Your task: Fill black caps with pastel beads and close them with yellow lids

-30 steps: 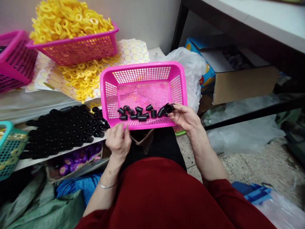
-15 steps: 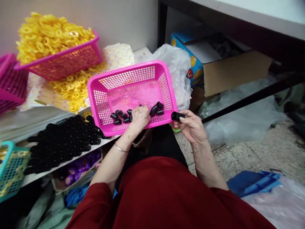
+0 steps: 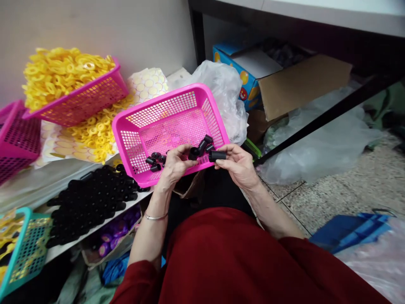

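Observation:
My left hand (image 3: 176, 164) pinches a short black plastic cap (image 3: 193, 153) between thumb and fingers, over the near side of a pink mesh basket (image 3: 119, 139). Facing it, my right hand (image 3: 238, 164) grips a longer black plastic tube (image 3: 217, 156) at the basket's near right corner. A small gap separates the cap from the tube. More short black pieces (image 3: 154, 159) lie loose on the basket floor to the left of my left hand, and several others (image 3: 205, 142) lie just beyond the two hands.
Black tubes (image 3: 91, 198) lie in a pile on the shelf at left. Yellow ring-shaped pieces (image 3: 65, 74) heap over another pink basket (image 3: 85, 105). A teal basket (image 3: 30, 249) stands lower left. An open cardboard box (image 3: 303, 88) and plastic bags (image 3: 319, 143) sit below the table (image 3: 316, 12).
My left hand has risen from the basket floor with a black cap in its fingers. My right hand has brought the tube leftward to face it. The view has shifted slightly.

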The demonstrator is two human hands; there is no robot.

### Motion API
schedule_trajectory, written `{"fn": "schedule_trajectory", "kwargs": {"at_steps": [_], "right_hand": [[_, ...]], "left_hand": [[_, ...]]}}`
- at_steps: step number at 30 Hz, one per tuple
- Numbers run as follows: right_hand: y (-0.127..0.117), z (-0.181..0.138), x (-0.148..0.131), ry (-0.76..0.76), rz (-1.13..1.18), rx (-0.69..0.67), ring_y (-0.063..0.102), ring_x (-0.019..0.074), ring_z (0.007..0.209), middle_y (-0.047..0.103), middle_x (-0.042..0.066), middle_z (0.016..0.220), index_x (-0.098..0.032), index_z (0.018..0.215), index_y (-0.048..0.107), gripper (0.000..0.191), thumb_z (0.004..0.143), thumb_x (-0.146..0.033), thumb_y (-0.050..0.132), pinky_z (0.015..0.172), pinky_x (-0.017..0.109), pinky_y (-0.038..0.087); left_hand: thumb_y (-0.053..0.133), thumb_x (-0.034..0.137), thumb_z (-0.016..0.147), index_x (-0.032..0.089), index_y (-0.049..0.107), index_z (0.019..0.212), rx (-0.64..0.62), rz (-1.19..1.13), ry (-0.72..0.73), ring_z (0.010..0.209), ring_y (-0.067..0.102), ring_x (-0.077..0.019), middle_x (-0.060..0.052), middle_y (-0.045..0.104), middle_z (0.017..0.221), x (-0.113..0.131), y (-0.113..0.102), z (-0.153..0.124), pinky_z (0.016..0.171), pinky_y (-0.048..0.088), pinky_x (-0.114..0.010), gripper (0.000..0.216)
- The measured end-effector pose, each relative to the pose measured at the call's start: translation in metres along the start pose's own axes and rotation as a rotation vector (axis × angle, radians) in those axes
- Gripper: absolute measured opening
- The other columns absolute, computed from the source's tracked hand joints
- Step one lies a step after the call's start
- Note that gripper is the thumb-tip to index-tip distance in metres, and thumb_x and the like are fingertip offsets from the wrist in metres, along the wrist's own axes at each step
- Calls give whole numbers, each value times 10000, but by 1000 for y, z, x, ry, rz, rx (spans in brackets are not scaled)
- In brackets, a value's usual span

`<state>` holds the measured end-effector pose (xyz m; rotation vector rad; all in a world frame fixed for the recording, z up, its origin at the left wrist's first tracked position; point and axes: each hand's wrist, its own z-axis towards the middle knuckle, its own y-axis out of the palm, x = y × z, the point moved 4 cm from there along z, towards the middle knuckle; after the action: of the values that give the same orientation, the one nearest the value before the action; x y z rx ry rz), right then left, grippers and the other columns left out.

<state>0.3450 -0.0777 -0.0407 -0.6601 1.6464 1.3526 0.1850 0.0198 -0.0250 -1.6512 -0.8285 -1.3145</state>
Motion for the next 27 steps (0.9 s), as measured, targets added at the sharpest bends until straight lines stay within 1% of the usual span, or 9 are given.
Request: {"fn": "schedule_trajectory", "kwargs": {"at_steps": [3,8,11,14,17,20,22,24,27], "right_hand": [[8,0,1,2,50,-47,629,94,649,649,-24,790,-182,915,600,368,633,-272,818,622,255,582],[15,1,6,126,229,-112,678,109,683,687,-19,816,-194,914,599,352,641,-246,815,649,245,596],[15,1,9,181,294,-117,696,118,714,696,-27,793,-196,872,584,325,636,-212,807,681,242,603],[16,1,12,198,318,-103,699,125,711,685,-38,766,-198,834,569,299,634,-198,790,676,244,605],[15,1,14,179,284,-95,692,118,719,674,-42,827,-219,910,571,329,653,-227,777,676,244,597],[7,4,11,52,111,-19,668,107,734,654,-31,913,-244,1011,575,375,686,-274,760,718,266,577],[1,9,4,-89,-116,23,645,119,781,640,-15,939,-237,1011,591,351,703,-291,749,757,292,554],[2,19,-5,-218,-416,-47,617,149,837,630,9,945,-211,974,615,294,720,-298,732,796,327,526],[16,43,-14,-374,-922,-254,572,204,921,630,58,938,-160,931,638,157,796,-237,623,878,391,467]], "left_hand": [[843,167,446,137,668,839,4,-166,-36,711,584,-118,1,652,783,0,4,-15,707,491,-260,431],[875,156,429,147,653,827,3,-369,-53,724,598,-113,12,651,781,-1,7,-29,690,512,-250,456],[873,125,427,148,651,811,6,-416,-44,704,593,-100,22,640,753,-2,8,-32,668,501,-227,444],[874,116,424,146,658,802,-13,-430,-56,696,600,-99,19,649,748,-2,12,-35,669,501,-222,437],[880,145,434,144,672,808,-16,-417,-36,700,616,-109,6,669,759,0,13,-37,681,514,-232,428],[887,170,438,148,688,851,56,-377,2,723,641,-131,-8,693,783,3,4,-39,713,538,-262,459],[892,183,433,153,698,883,125,-347,30,757,657,-148,-20,709,817,3,-7,-39,748,553,-286,491],[895,194,430,155,706,891,168,-329,45,784,671,-164,-31,719,837,2,-16,-39,780,562,-308,499],[899,195,421,156,709,884,217,-309,33,783,680,-168,-35,723,838,-3,-24,-38,794,568,-322,502]]}}
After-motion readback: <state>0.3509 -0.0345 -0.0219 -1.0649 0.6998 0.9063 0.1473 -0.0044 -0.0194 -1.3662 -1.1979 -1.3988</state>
